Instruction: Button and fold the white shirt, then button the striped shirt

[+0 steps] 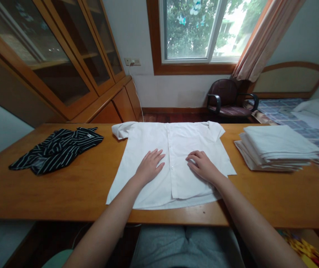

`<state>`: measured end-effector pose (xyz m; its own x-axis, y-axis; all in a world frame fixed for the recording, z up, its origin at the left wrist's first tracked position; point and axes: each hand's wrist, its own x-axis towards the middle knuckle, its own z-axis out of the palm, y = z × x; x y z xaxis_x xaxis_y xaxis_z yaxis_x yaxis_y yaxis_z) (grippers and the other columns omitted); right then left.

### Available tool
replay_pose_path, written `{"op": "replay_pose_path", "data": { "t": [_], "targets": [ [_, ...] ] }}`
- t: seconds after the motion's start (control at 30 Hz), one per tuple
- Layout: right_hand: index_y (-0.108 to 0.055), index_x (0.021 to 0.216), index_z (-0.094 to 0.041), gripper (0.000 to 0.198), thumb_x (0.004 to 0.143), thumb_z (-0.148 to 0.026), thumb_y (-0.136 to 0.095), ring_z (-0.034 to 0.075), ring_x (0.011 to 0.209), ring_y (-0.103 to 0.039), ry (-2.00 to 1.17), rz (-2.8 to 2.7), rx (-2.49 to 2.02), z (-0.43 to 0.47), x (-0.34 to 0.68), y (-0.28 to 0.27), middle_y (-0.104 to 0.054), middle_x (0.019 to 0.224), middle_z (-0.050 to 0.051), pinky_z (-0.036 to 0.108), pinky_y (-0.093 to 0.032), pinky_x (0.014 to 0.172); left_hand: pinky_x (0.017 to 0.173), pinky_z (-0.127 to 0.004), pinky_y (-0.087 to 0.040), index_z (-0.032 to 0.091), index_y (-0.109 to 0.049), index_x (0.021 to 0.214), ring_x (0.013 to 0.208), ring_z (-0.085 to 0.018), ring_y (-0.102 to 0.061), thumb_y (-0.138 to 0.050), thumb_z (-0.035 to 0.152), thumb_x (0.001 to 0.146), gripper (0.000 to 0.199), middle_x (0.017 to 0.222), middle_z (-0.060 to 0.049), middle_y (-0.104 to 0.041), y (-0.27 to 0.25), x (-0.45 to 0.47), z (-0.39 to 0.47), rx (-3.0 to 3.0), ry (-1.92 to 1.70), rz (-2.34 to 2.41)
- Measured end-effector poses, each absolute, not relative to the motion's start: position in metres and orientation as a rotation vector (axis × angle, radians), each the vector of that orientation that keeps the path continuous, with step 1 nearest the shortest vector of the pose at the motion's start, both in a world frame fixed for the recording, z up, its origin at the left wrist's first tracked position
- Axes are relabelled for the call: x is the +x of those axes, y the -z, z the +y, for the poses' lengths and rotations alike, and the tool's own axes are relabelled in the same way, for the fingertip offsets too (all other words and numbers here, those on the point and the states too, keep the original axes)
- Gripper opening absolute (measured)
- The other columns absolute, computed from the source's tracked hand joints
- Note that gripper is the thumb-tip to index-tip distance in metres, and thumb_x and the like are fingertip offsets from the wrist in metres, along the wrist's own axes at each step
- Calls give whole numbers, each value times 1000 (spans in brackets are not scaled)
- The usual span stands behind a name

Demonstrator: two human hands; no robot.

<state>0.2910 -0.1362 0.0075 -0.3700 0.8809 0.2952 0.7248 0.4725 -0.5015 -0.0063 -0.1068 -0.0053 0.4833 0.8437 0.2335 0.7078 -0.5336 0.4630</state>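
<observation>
My shirt (179, 175) in matt cloth, my bench (72, 195) in smooth glossy wood, matt cloth stack (281, 145) at right

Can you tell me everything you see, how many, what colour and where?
White shirt: one, white, spread on the table's middle
Striped garment: one, black with white stripes, table's left side
Folded stack: one, whitish, table's right side
Table: one, brown, in front
Cabinet: one, brown, back left
Socket panel: one, pale, back wall
Window: one, brown-framed, back wall
Curtain: one, pinkish, beside the window
Chair: one, dark maroon, below the window
Bed: one, bluish checked cover, back right
Trousers: one pair, grey, bottom middle
Left hand: one, bare, on the shirt
Right hand: one, bare, on the shirt
</observation>
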Motion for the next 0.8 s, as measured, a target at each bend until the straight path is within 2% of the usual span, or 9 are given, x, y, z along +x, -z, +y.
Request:
{"op": "replay_pose_path", "data": {
  "t": [0.27,0.57,0.8],
  "targets": [
    [-69,110,-26,23,93,-31,-54,28,108,-57,-275,-2114,-1426,-150,366,3,-62,115,10,46,-46,98,122,-50,-15,29,-51,140,147,-26,-30,-46,37,98,43,155,-4,-41,6,-23,-104,2521,-493,1394],
    [-66,116,-24,27,96,-29,-50,28,109,-57,-184,-2156,-1373,-142,352,11,-63,119,11,46,-48,97,121,-50,-19,29,-49,143,147,-25,-30,-41,39,99,45,156,-2,-40,2,-41,-90,2598,-377,1478],
    [-66,99,-24,16,95,-25,-51,26,97,-58,-142,-2182,-1255,-138,335,0,-66,102,9,43,-51,88,122,-47,-22,30,-46,145,148,-22,-28,-35,42,100,47,157,1,-37,-1,-56,-79,2658,-261,1557]
  ]
}}
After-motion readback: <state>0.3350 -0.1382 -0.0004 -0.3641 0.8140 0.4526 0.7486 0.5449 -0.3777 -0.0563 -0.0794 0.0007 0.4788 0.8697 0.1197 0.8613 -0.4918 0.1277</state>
